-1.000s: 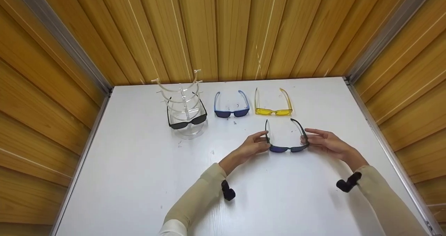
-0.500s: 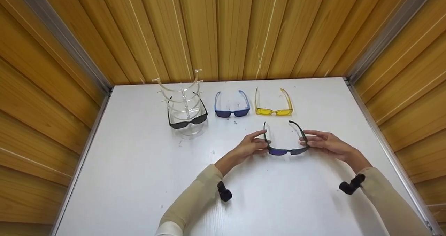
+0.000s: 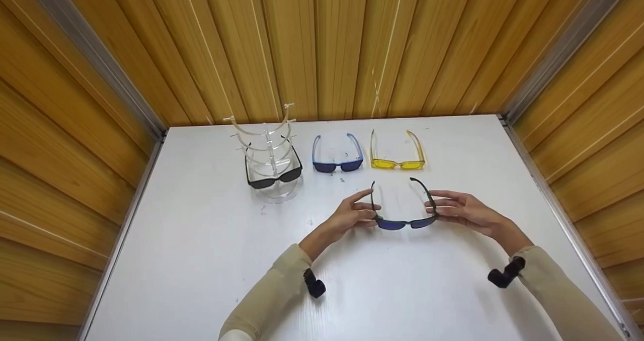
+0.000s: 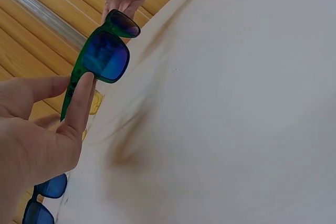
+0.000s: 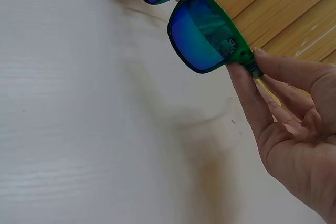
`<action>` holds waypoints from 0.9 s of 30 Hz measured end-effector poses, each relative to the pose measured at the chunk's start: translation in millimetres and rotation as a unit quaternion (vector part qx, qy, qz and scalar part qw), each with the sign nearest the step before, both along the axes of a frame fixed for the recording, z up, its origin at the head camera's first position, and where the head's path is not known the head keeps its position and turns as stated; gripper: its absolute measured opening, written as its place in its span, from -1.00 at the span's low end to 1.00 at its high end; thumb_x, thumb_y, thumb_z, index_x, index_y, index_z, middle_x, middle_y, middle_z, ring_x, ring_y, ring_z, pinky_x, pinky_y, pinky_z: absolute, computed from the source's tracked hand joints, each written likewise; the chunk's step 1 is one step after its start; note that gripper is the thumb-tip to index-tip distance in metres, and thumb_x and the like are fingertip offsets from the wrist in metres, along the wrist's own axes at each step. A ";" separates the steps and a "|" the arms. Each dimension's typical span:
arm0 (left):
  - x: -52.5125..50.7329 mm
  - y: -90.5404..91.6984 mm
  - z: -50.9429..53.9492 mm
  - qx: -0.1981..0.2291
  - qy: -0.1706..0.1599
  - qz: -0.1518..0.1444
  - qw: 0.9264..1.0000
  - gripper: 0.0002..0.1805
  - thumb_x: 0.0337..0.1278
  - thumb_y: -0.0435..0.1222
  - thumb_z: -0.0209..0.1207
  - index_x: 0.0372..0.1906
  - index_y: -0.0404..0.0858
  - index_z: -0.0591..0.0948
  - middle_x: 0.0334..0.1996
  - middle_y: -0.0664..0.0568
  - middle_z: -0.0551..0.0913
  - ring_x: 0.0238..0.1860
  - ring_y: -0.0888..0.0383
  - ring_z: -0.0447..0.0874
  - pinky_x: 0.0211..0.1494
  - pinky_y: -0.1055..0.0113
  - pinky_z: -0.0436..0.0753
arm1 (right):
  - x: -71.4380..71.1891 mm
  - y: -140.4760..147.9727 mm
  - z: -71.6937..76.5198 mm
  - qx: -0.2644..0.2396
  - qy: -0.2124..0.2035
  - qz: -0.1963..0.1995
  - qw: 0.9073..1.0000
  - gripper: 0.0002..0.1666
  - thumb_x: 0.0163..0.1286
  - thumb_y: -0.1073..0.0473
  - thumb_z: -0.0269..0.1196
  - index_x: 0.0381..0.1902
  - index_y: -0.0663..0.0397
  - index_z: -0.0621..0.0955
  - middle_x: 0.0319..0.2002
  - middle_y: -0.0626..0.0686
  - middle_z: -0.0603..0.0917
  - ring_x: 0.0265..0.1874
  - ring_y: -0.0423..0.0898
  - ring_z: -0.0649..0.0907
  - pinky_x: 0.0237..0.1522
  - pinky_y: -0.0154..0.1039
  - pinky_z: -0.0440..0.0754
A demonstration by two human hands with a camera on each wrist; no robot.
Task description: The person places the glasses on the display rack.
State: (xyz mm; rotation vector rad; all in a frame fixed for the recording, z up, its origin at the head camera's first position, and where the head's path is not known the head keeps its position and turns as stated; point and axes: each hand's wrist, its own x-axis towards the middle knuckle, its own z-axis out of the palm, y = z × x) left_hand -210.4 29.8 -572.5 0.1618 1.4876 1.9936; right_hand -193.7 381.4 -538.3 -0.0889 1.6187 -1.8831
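Green-framed sunglasses with blue mirrored lenses are held between both hands, lenses toward the person and temples pointing away. My left hand pinches the left temple near its hinge, as the left wrist view shows with the green frame between thumb and fingers. On the other side my right hand pinches the right temple close to the hinge. Shadows below the sunglasses in the wrist views show them raised off the white table.
A clear tiered display stand at the back left bears black sunglasses on a low tier. Right of it lie blue sunglasses, then yellow glasses. Wood-patterned walls enclose the table's back and sides.
Both hands have carried the green sunglasses a little to the left and nearer the person. The stand and the other glasses keep their places.
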 end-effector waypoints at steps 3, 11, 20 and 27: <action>1.3 -9.5 -0.8 0.001 -0.001 0.006 1.000 -0.19 0.30 -0.58 0.15 0.60 -0.21 0.19 0.30 -0.45 0.53 -0.06 0.13 0.72 0.15 0.16 0.77 | -1.1 -10.2 -0.4 0.008 0.003 0.000 1.000 -0.28 0.53 0.42 0.13 0.57 0.23 0.20 0.22 0.09 0.71 0.17 -0.11 0.72 0.25 -0.23 0.67; 7.1 -38.3 -1.6 -0.003 0.001 0.031 1.000 -0.17 0.28 -0.59 0.16 0.60 -0.24 0.17 0.29 -0.46 0.52 -0.08 0.10 0.77 0.14 0.13 0.78 | -1.4 -45.2 0.0 0.027 0.013 -0.023 0.999 -0.19 0.48 0.39 0.20 0.57 0.35 0.12 0.22 0.13 0.70 0.14 -0.17 0.73 0.21 -0.28 0.69; 8.5 -71.4 7.0 0.004 0.017 0.046 0.999 -0.18 0.27 -0.60 0.16 0.59 -0.27 0.18 0.29 -0.47 0.52 -0.10 0.13 0.79 0.05 0.21 0.81 | -1.0 -77.5 -0.4 -0.001 0.004 -0.049 0.999 -0.21 0.46 0.40 0.23 0.55 0.31 0.19 0.16 0.08 0.74 0.11 -0.18 0.74 0.21 -0.26 0.69; 9.5 -95.3 12.1 -0.006 0.030 0.060 0.998 -0.22 0.28 -0.61 0.15 0.57 -0.31 0.21 0.22 -0.40 0.60 -0.10 0.12 0.79 0.03 0.21 0.81 | -4.7 -101.5 -6.7 -0.015 0.000 -0.054 0.998 -0.18 0.44 0.40 0.25 0.56 0.32 0.18 0.16 0.10 0.74 0.10 -0.18 0.75 0.22 -0.25 0.69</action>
